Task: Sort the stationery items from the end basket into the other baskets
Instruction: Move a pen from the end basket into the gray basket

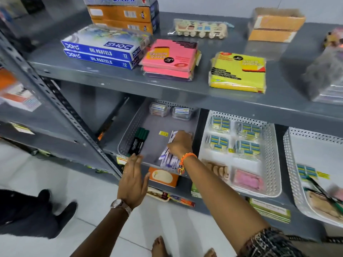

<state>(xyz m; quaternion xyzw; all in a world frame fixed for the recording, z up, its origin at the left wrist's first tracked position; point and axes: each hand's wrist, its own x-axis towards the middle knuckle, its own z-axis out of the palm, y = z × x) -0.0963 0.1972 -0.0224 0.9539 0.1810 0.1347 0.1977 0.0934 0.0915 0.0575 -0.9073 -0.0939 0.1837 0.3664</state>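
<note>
A grey perforated basket (130, 123) stands on the lower shelf at the left. It holds dark green markers (138, 140), two small clear boxes (169, 110) at the back, and white-and-blue packets (168, 160) at its front right. My right hand (180, 143) reaches into this basket and is closed on the top of those packets. My left hand (133, 180) hovers with fingers spread at the basket's front left edge, holding nothing. To the right stands a white basket (272, 156) with several staple packs and erasers. A second white basket (291, 164) sits at the far right.
The upper shelf (115, 76) carries oil pastel boxes (104, 51), pink sticky notes (170, 58) and yellow sticky notes (239, 73). A slotted metal upright (61, 106) runs diagonally at the left. Below lie more packets and the tiled floor, with another person's shoes (66, 210).
</note>
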